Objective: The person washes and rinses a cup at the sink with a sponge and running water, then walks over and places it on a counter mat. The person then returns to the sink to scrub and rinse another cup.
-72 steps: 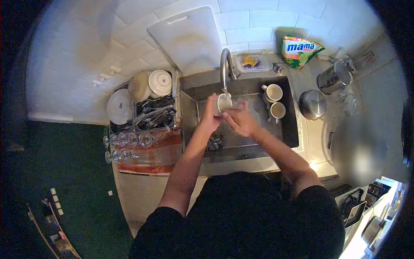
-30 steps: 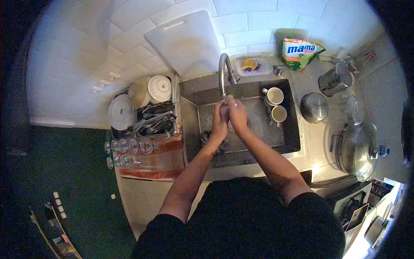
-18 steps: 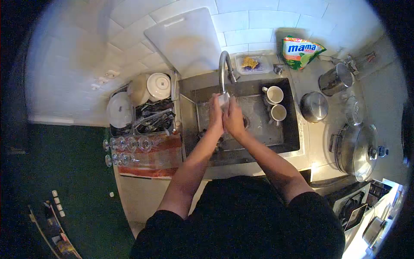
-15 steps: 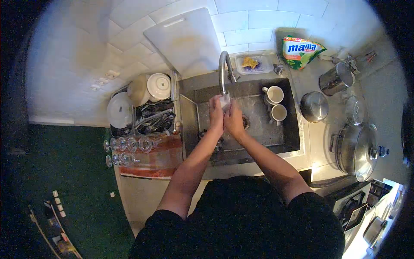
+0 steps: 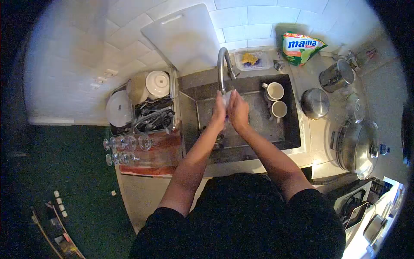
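Note:
My left hand (image 5: 218, 111) and my right hand (image 5: 238, 110) are together over the sink (image 5: 267, 138), under the curved tap (image 5: 221, 69). Between them they clasp a small whitish, cup-like thing (image 5: 227, 97), mostly covered by the fingers, so its exact kind does not show. Two pale mugs stand in the sink to the right of my hands, a rear mug (image 5: 274, 91) and a front mug (image 5: 279, 109), both with their mouths up. Something dark (image 5: 219, 141) lies on the sink's left side, partly behind my left forearm.
Left of the sink are a rack of cutlery (image 5: 154, 118) and bowls (image 5: 158, 84), with upturned stemmed glasses (image 5: 145, 142) on a mat. Behind lean a cutting board (image 5: 185, 39) and a sponge tray (image 5: 253, 60). A detergent pouch (image 5: 302, 48) and metal pots (image 5: 358, 146) stand right.
Both hands have shifted slightly on the whitish thing; my right fingers now stretch more upward along its side. The mugs in the sink have stayed put.

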### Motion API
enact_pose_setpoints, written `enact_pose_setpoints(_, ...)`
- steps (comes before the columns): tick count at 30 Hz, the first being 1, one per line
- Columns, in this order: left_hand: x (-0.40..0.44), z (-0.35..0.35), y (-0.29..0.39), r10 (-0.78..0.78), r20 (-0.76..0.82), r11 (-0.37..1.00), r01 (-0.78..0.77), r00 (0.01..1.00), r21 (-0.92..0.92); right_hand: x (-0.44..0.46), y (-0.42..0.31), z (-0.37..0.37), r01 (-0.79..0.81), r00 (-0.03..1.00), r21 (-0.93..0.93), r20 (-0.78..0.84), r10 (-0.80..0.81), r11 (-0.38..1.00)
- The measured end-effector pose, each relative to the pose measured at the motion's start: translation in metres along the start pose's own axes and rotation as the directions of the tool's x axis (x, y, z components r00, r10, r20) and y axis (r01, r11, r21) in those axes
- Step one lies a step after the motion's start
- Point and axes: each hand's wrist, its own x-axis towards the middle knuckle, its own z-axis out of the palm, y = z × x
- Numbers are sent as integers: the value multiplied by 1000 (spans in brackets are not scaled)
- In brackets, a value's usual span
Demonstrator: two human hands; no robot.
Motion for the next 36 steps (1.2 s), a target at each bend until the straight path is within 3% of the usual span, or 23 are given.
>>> enact_pose_setpoints(3, 7, -11, -4, 51, -77, 979, -35, 996, 201, -8, 7, 4, 10, 1000, 0, -26, -10, 1000)
enact_pose_setpoints(6, 43, -33, -40, 521, -43, 832, -497, 852, 247, -8, 9, 9, -17, 1000, 39, -24, 18, 999)
enact_pose_setpoints(9, 42, -33, -37, 636, 84, 718, -628, 767, 300, -4, 7, 9, -65, 998, 103, -17, 67, 993)
enact_pose_setpoints(12, 25, -19, -23, 609, 158, 716, -624, 778, 312, -1, 0, 3, -30, 999, 142, -20, 34, 989)
enact_pose_setpoints(15, 4, -5, -8, 383, -18, 856, -348, 923, 382, -4, -1, 1, -10, 1000, 107, -20, 13, 994)
enact_pose_setpoints(18, 18, -10, -13, 24, -223, 979, 22, 975, 202, -9, 9, 1, -37, 997, 13, 64, 36, 999)
enact_pose_setpoints(21, 16, -22, -3, 22, 2, 803, -19, 1000, 596, -21, 23, 6, -33, 998, 17, 50, 32, 999)
enact_pose_setpoints(24, 4, -14, -3, 342, 53, 592, -259, 938, 763, -25, 31, 14, -30, 999, 76, -14, 31, 997)
enact_pose_setpoints(26, 11, -14, -18, 475, 134, 631, -444, 869, 636, -28, 31, 14, -112, 994, 168, 7, 112, 979)
enact_pose_setpoints(29, 27, -14, -27, 610, 179, 606, -600, 772, 523, -25, 22, 11, 57, 992, 205, -121, -33, 977)
enact_pose_setpoints(30, 29, -13, -26, 643, 183, 588, -633, 743, 504, -24, 20, 9, 36, 995, 179, -95, -19, 983)
enact_pose_setpoints(33, 18, -8, -20, 468, 69, 757, -440, 881, 483, -21, 19, 7, -22, 999, 101, -43, 27, 995)
enact_pose_setpoints(36, 18, -7, -16, 163, -26, 953, -150, 986, 263, -21, 16, 6, -48, 999, 61, -4, 48, 997)
